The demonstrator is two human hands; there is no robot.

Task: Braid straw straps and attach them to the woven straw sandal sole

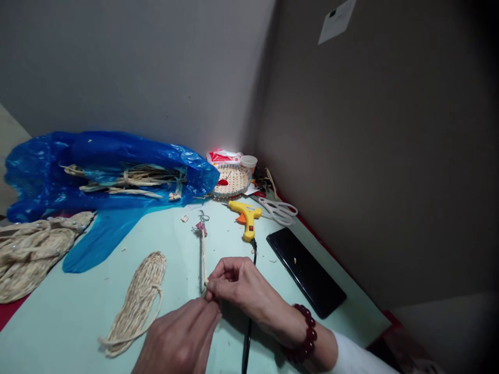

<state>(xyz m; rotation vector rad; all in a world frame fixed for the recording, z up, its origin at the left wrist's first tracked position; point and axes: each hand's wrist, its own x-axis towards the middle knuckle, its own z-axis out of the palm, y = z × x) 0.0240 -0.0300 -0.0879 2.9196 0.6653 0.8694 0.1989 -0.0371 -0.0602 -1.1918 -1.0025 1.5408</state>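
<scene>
A thin braided straw cord [202, 254] runs across the pale green table from a metal clip [201, 224] toward me. My right hand [244, 288], with a dark red bead bracelet at the wrist, pinches the near end of that cord. Pressed against it from below, my left hand [179, 340] has its fingers closed on the same end. Left of my hands lies a flat oval coil of braided straw [138, 304] with a loose tail.
A yellow glue gun [246, 214] lies behind my hands; its black cable runs under my right wrist. Scissors [278, 210], a black phone [306, 271], a round woven tray [232, 180], a blue plastic bag of straw [105, 174] and a woven straw piece [27, 254] surround the table.
</scene>
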